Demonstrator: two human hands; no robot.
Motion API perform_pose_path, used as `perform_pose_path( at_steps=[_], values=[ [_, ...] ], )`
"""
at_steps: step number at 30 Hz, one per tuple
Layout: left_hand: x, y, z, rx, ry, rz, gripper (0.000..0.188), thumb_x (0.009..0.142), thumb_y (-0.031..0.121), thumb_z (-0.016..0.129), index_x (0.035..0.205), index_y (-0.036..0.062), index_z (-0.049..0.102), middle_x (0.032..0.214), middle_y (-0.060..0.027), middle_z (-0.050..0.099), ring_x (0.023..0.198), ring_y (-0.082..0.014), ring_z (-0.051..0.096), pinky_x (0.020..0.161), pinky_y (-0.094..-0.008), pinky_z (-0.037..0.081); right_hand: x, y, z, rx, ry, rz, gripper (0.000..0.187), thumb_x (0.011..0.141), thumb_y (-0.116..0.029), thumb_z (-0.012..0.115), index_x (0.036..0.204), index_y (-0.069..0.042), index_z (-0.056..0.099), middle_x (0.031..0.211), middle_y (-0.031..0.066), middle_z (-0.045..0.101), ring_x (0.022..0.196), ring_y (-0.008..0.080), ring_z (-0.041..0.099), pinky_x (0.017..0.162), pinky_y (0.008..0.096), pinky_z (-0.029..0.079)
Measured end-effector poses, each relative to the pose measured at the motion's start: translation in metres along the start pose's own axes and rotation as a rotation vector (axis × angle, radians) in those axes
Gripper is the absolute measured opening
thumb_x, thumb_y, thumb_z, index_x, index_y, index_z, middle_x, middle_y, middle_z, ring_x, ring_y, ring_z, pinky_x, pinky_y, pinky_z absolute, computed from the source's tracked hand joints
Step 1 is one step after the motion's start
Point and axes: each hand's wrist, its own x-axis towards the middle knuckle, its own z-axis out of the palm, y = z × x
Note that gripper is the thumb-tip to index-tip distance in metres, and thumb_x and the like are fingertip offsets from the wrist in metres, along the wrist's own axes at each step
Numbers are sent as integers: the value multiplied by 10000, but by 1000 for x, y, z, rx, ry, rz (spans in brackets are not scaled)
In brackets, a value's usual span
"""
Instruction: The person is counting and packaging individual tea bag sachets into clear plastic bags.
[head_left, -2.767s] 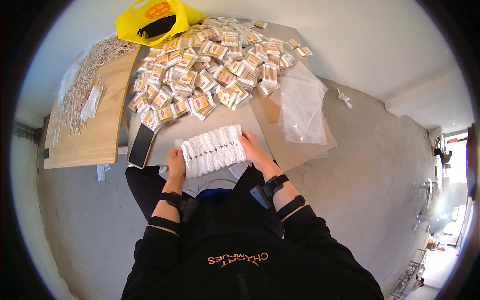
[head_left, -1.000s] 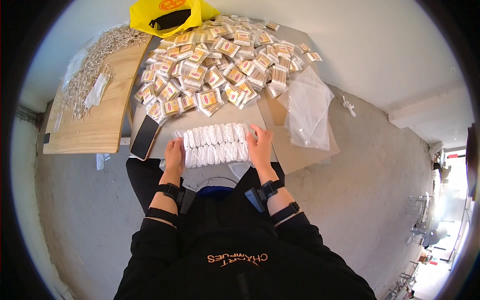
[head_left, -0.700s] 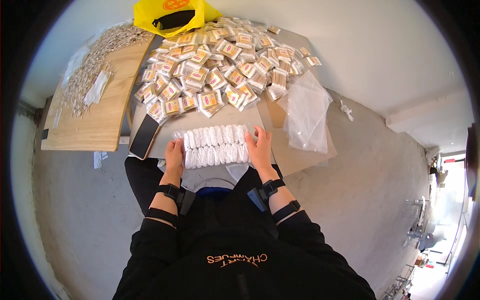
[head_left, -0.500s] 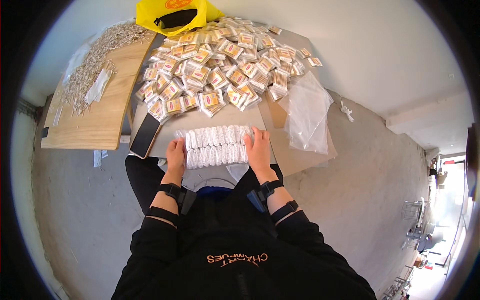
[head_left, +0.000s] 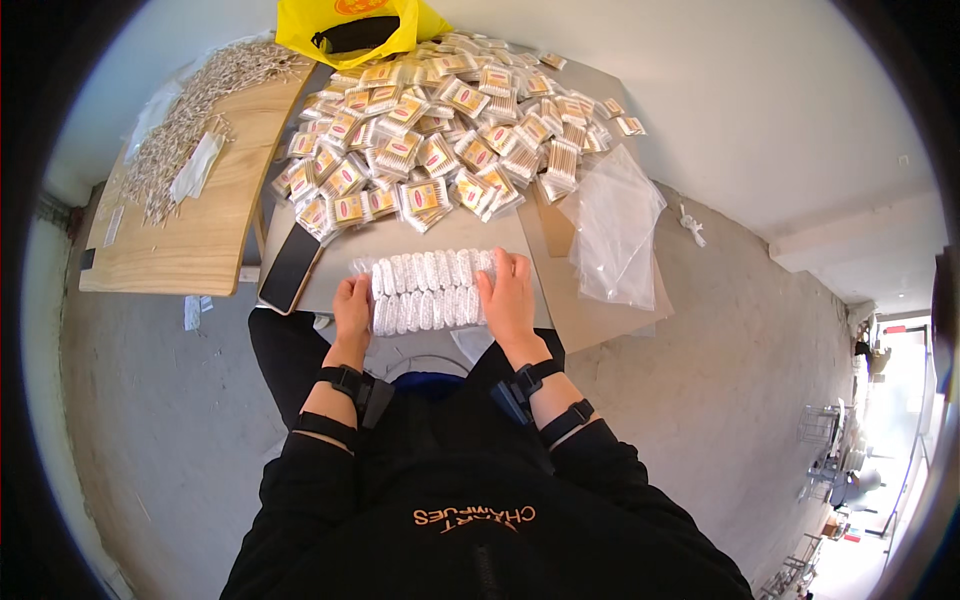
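In front of me at the table's near edge is a clear plastic bag filled with cotton swab packs, standing in two rows with their white tips up. My left hand is closed on its left end, where a bit of loose clear film sticks out. My right hand grips the right end, its fingers lying over the last packs and the thumb pressed at the near side. Just beyond, a large heap of small cotton swab packets with yellow labels spreads over the table.
A phone lies at the table's left edge. Flat clear bags rest on cardboard at the right. Loose swabs cover part of a wooden board at far left. A yellow bag stands behind the heap.
My right hand has shifted a little left, its fingers reaching further over the right end of the bag. My left hand stays at the left end.
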Motion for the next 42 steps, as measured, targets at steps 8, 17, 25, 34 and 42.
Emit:
perform_pose_path(
  at_steps=[8, 17, 25, 34, 42],
  values=[
    [0, -1, 1, 3, 10, -6, 184, 958, 198, 562, 926, 16, 564, 740, 15, 525, 637, -63, 454, 568, -221, 389, -2, -14, 3, -142, 76, -100, 447, 861, -184, 629, 1255, -18, 501, 1190, 180, 471, 1134, 376, 453, 971, 470, 378],
    [0, -4, 0, -62, 8, -3, 184, 959, 200, 561, 906, 24, 561, 719, 23, 508, 614, -56, 439, 537, -210, 365, 1, -33, 5, -216, 66, -205, 402, 852, -143, 603, 1221, -7, 522, 1195, 171, 438, 1194, 358, 415, 1060, 538, 300],
    [-7, 4, 4, -7, 24, -28, 179, 958, 202, 558, 911, 29, 569, 720, 24, 508, 619, -57, 440, 544, -213, 366, 2, -40, 11, -225, 34, -210, 410, 858, -138, 598, 1238, -9, 512, 1203, 170, 436, 1237, 356, 395, 1090, 540, 270],
    [-8, 4, 3, -25, 18, -31, 177, 961, 190, 548, 912, 22, 576, 747, 19, 528, 649, -62, 457, 574, -218, 387, 0, -45, 23, -221, 3, -253, 415, 849, -116, 597, 1241, -9, 512, 1190, 161, 443, 1239, 352, 399, 1094, 534, 267],
    [-8, 4, 4, -6, 5, -7, 164, 963, 184, 549, 927, 26, 573, 750, 19, 533, 650, -59, 461, 582, -215, 392, -2, -54, 26, -196, 28, -272, 425, 844, -116, 598, 1245, -9, 505, 1185, 163, 447, 1237, 346, 403, 1091, 536, 276]
  ],
)
